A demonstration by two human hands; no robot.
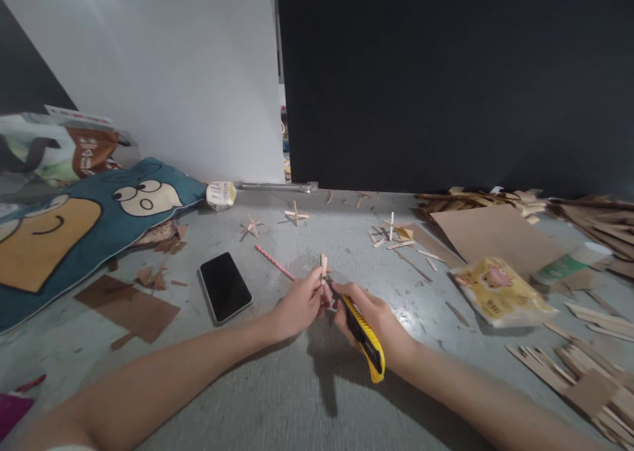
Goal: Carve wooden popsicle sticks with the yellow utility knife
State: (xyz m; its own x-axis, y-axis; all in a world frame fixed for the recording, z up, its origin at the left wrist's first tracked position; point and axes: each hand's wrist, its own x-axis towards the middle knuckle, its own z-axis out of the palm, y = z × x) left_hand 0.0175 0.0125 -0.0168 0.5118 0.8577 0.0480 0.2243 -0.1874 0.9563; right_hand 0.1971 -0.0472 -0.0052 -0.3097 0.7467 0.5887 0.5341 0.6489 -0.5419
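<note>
Pinched upright in my left hand (pixel 303 300) is a short piece of wooden craft stick (pixel 323 263), its upper end showing above the fingers. My right hand (pixel 372 317) is wrapped round a yellow and black utility knife (pixel 364 335), whose front end points at the stick between my hands. The blade's contact with the wood is too small to make out. Just beyond my left hand lies a pink striped pencil (pixel 273 261). Farther back sit small crossed-stick pieces (pixel 296 214) and a group of cut sticks (pixel 391 230).
A black phone (pixel 225 287) and brown cardboard scraps (pixel 127 307) lie left, by a blue cushion (pixel 99 230). At right are a yellow tissue pack (pixel 500 291), a cardboard sheet (pixel 495 233) and bundled wooden sticks (pixel 579 385). A dark panel (pixel 456 81) stands behind.
</note>
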